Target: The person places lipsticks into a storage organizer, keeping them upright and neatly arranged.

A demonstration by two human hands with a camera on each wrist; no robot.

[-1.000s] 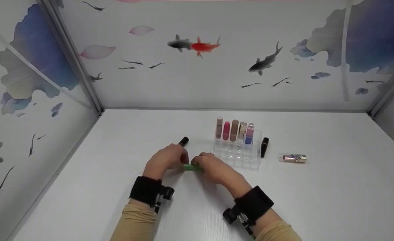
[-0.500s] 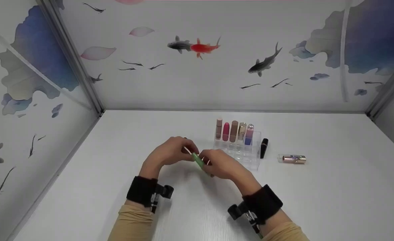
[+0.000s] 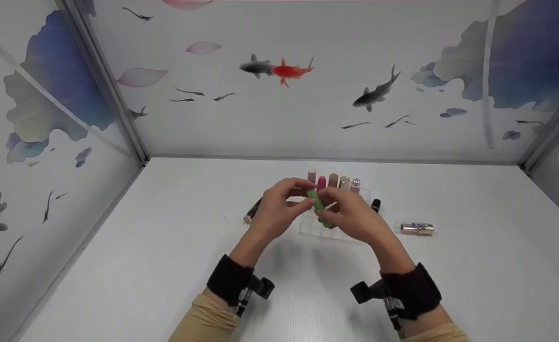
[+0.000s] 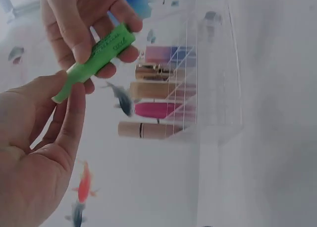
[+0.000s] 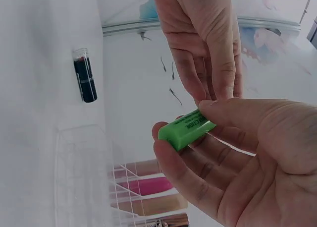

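Observation:
A green highlighter [image 3: 318, 205] with dark printed lettering is held up between both hands, overlapping the clear lipstick stand in the head view. My left hand [image 3: 279, 209] pinches its narrow, clip-like end between thumb and fingertips, as the left wrist view shows. With thumb and fingers, my right hand [image 3: 355, 216] grips the thicker body; in the right wrist view the blunt end of the highlighter [image 5: 185, 130] pokes out past these fingers. Behind the hands is the clear stand [image 4: 218, 83], its back row holding several lipsticks and lip tubes, among them a pink one [image 4: 153, 109].
A black-and-gold tube [image 3: 252, 212] lies left of the left hand. Right of the stand lies a black lipstick [image 3: 376, 205], and farther right a gold lipstick [image 3: 417, 229] with a clear cap. Printed panels wall in the white table [image 3: 165, 237].
Both hands, first low over the table left of the stand, have risen and moved right with the highlighter. It has turned from lying level to steeply slanted, and the left black tube is more uncovered.

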